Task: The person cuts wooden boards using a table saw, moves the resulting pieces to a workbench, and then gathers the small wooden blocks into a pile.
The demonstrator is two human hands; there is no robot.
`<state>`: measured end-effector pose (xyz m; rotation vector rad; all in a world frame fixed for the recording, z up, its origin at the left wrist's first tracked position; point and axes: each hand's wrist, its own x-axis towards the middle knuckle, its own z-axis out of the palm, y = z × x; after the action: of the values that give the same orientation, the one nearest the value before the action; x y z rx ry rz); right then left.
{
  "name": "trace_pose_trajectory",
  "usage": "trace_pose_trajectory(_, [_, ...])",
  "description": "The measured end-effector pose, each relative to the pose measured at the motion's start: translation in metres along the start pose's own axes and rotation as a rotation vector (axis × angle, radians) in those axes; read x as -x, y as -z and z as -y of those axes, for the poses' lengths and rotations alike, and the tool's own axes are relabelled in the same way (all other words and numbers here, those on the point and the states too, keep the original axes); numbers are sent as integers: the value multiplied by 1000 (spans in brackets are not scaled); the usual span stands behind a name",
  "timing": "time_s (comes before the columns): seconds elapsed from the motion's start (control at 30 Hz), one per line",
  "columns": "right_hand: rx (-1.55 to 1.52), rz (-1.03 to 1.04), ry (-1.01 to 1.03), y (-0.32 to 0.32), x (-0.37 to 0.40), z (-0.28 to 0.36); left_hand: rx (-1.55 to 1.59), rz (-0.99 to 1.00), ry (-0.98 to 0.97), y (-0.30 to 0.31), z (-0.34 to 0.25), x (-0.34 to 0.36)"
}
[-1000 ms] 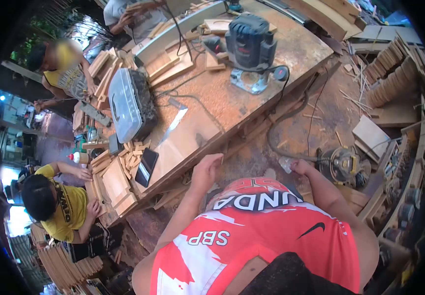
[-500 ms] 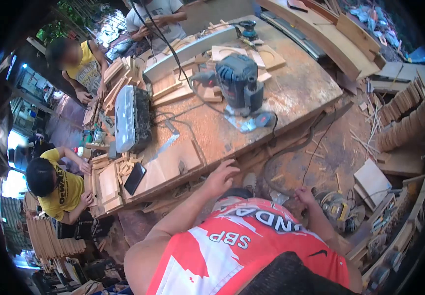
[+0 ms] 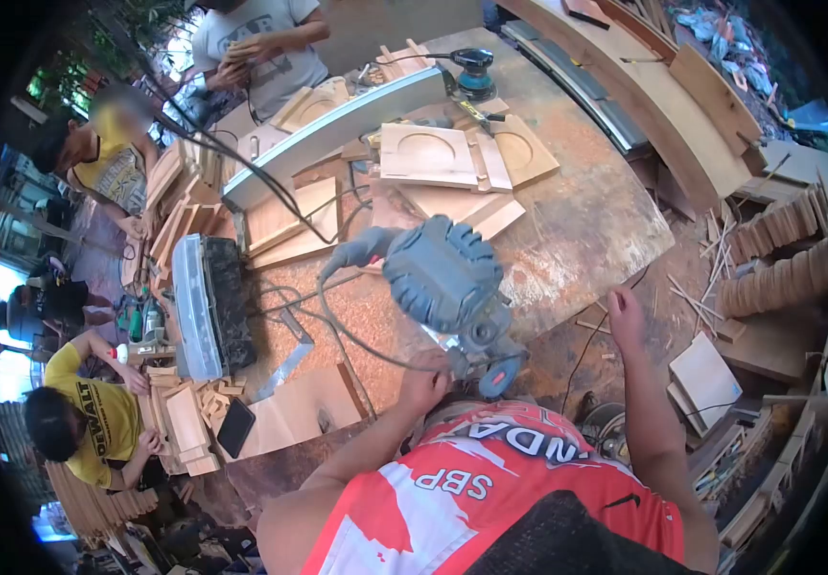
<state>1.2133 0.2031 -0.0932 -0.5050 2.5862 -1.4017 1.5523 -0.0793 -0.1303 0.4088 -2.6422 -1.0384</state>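
Observation:
My left hand (image 3: 423,385) is closed at the lower part of a dark blue plunge router (image 3: 444,273), its fingertips partly hidden by the tool. The router leans toward my body, and its base overlaps the workbench's front edge in this view. A grey hose-like part (image 3: 361,251) comes off its left side. To the right, my raised right hand (image 3: 627,314) is apart from the router, beyond the bench's front edge. Its fingers look curled together, and I cannot tell what is inside them. A thin black cord (image 3: 582,369) runs across the floor near that hand.
On the sawdust-covered workbench (image 3: 606,230) lie wooden panels (image 3: 425,153), a sander (image 3: 474,72), a toolbox (image 3: 208,307) and a phone (image 3: 234,427). Several people work along its far and left sides. Curved wood pieces (image 3: 778,278) are stacked at the right.
My view has moved in over the bench. My left hand has gone from empty to closed at the router, which is nearer my body. My right hand has risen.

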Motion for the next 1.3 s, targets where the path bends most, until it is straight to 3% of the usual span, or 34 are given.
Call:
trace_pose_trajectory(0.03, [9,-14,50,-3,-18,3,-46,-26,-37,-2,-1,-3])
trace_pose_trajectory(0.07, [199,-74,267,-10,-44,-6,-42,-17,-23,-5,-1,-3])
trace_pose_trajectory(0.1, [380,-118,479,-21,-73,-17,-41,95,162,-8,-1,-5])
trace_pose_trajectory(0.13, [376,-105,471,-26,-90,-16,-42,198,334,-10,2,-2])
trace_pose_trajectory(0.17, [371,-52,477,-31,-101,-10,-23,187,388,-17,3,4])
trace_pose_trajectory(0.33, [402,32,552,-45,-128,-15,-48,-109,460,-39,0,29])
trace_pose_trajectory(0.47, [345,36,559,-38,-124,-22,-316,-239,538,-50,-23,52])
trace_pose_trajectory(0.5, [350,40,579,-39,-129,-23,-168,-324,619,-56,-26,58])
trace_pose_trajectory(0.53, [333,53,591,-44,-134,-23,230,-549,686,-69,-18,69])
trace_pose_trajectory(0.57, [240,76,567,-53,-139,-22,217,-571,702,-65,-42,68])
trace_pose_trajectory(0.63, [55,158,588,-72,-149,8,-124,-333,678,-47,-109,55])
trace_pose_trajectory(0.73, [-94,335,697,-115,-182,87,-249,-381,706,-67,-121,86])
trace_pose_trajectory(0.8, [-125,431,506,-143,-199,120,-266,-369,738,-75,-127,110])
trace_pose_trajectory(0.83, [-131,433,523,-153,-208,129,-269,-387,738,-80,-133,120])
trace_pose_trajectory(0.9, [-105,583,313,-176,-220,139,-195,-432,902,-95,-144,148])
trace_pose_trajectory(1.03, [-114,591,292,-198,-233,132,-62,-597,942,-135,-134,206])
trace_pose_trajectory(1.1, [-184,635,234,-191,-231,138,-10,-527,1116,-148,-131,225])
trace_pose_trajectory(1.17, [-142,630,250,-176,-227,146,41,-554,1145,-166,-105,250])
trace_pose_trajectory(1.23, [-109,627,269,-177,-233,147,-110,-415,1160,-166,-91,254])
trace_pose_trajectory(1.3, [-208,628,174,-189,-244,129,-64,-477,1140,-156,-89,233])
